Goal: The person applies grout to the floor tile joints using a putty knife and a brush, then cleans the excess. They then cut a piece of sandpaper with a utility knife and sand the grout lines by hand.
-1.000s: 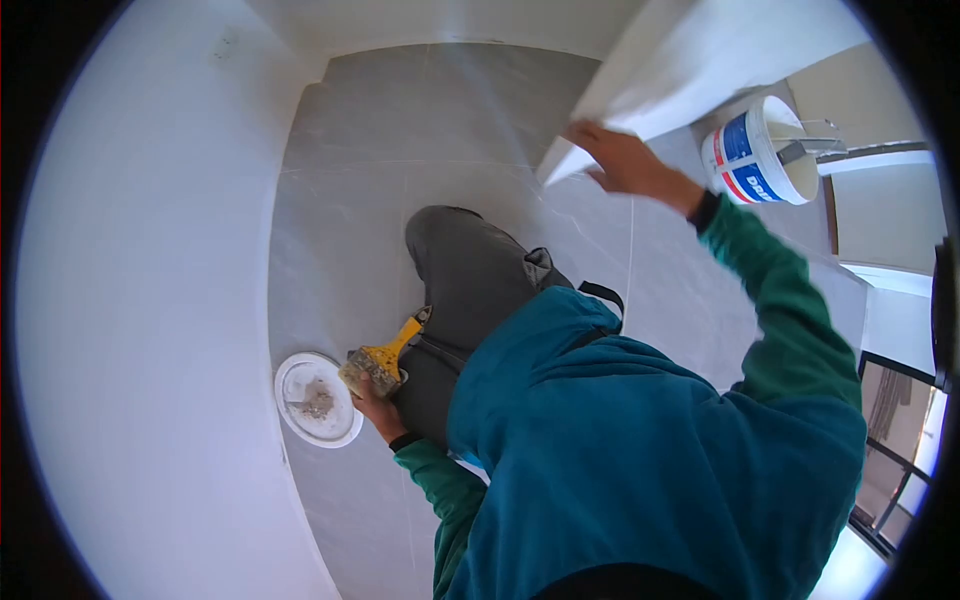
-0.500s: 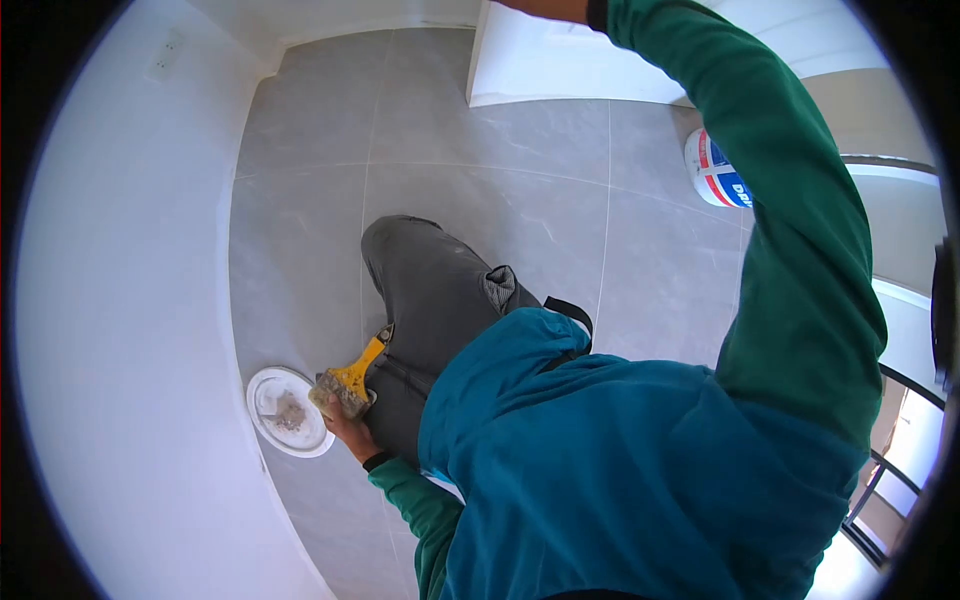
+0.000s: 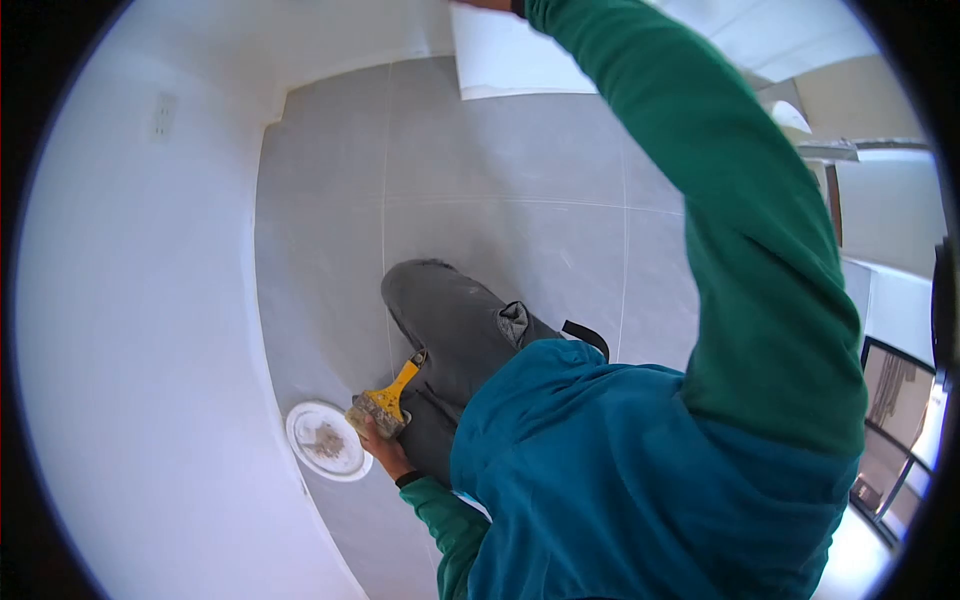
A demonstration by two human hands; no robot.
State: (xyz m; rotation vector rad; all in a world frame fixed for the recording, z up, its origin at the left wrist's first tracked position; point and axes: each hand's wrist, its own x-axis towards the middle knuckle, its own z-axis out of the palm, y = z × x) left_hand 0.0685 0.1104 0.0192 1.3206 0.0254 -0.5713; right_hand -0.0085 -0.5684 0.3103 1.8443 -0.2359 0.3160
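My left hand (image 3: 386,448) is closed around the dirty, wide end of a yellow-handled brush (image 3: 392,396). Its handle points up and away, towards my trouser leg, and a pale, spongy-looking block at the fingers cannot be told apart from the bristles. Just left of this hand, a round white lid or bucket top (image 3: 330,470) with grey-brown residue sits by the wall. My right arm reaches up across the view. Only a sliver of my right hand (image 3: 486,4) shows at the top edge; its fingers are cut off.
A white wall (image 3: 150,330) with a socket (image 3: 164,115) runs down the left. Large grey tiles (image 3: 540,240) cover the floor. A white panel or door edge (image 3: 520,70) stands ahead. On the right is a dark-framed window or railing (image 3: 900,430).
The view has shifted, so floor, lid and body appear further right and lower. The white bucket with red and blue print is no longer visible. My left hand keeps its hold; my right arm stays raised.
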